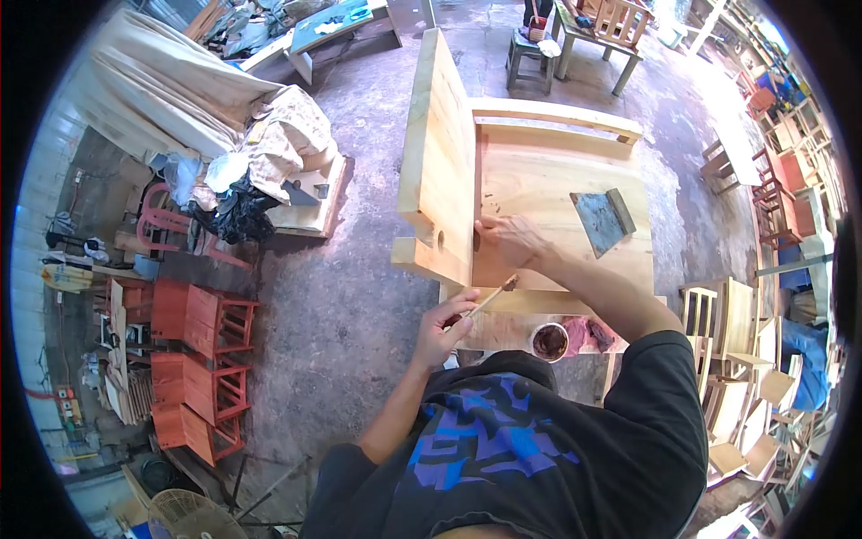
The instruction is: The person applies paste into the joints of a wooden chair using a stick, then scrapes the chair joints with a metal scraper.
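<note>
The left hand (pixel 440 331) pinched a thin, pale wooden stick (pixel 488 300) by the large pale-wood furniture frame's (pixel 557 162) near edge, apparently keeping its brown-pasted tip handy. The right hand (pixel 516 241) bent into the inner corner; its grip couldn't be told.

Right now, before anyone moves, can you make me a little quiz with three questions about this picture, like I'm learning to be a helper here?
1. True or false: the left hand holds a stick.

2. Pick one. The scraper is:
a) in the left hand
b) on the floor
c) on the wooden board

3. Fill in the colour: the cloth beside the cup is ____.

Key:
1. True
2. c
3. pink
</note>
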A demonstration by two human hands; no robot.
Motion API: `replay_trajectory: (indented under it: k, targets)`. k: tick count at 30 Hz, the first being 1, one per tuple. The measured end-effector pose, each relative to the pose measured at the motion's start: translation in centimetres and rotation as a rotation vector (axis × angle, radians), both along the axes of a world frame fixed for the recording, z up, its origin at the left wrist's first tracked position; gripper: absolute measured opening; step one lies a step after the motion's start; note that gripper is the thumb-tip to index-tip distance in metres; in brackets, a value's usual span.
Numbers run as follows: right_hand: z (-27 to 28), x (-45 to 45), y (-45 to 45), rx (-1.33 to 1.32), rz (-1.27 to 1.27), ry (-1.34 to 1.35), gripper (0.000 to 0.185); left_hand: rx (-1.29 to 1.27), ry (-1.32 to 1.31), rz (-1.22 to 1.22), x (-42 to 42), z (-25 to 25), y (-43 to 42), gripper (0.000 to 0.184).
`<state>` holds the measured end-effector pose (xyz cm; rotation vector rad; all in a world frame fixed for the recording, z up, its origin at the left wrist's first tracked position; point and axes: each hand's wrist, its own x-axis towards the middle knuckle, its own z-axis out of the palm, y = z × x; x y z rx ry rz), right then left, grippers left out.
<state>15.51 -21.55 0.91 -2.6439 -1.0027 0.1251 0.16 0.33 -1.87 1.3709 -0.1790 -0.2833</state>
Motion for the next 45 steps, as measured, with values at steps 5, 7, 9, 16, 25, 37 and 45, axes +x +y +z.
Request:
replay_trajectory:
  k: [5, 7, 9, 16, 25, 37, 45]
  targets:
    - [0.4, -1.6, 0.0, -0.037, 0.084, 0.02, 0.035, -0.086, 0.015, -0.004, 0.0, 0.2, -0.1, 0.025]
    - [0.2, -2.4, 0.0, -0.051, 0.088, 0.03, 0.041, -0.115, 0.029, 0.005, -0.1, 0.3, -0.1, 0.025]
    - [0.1, -3.1, -0.1, 0.012, 0.103, 0.069, 0.044, -0.148, 0.036, 0.015, -0.2, 0.1, -0.2, 0.025]
    - [1.0, -1.1, -4.5, 0.672, -0.196, 0.542, 0.042, -0.141, 0.023, 0.0, -0.1, 0.8, -0.4, 0.025]
    - [3.5, -8.5, -8.6, 0.853, -0.415, 0.418, 0.029, 0.051, 0.052, 0.017, -0.5, 2.1, -0.4, 0.025]
    - [4.1, -12.8, -6.9, 0.805, -0.502, 0.172, 0.026, 0.198, 0.0, 0.049, -1.5, 4.5, -0.4, 0.025]
    - [3.5, -13.6, -4.6, 1.032, -0.515, 0.368, 0.03, 0.228, 0.031, 0.038, -2.0, 5.3, -0.3, 0.025]
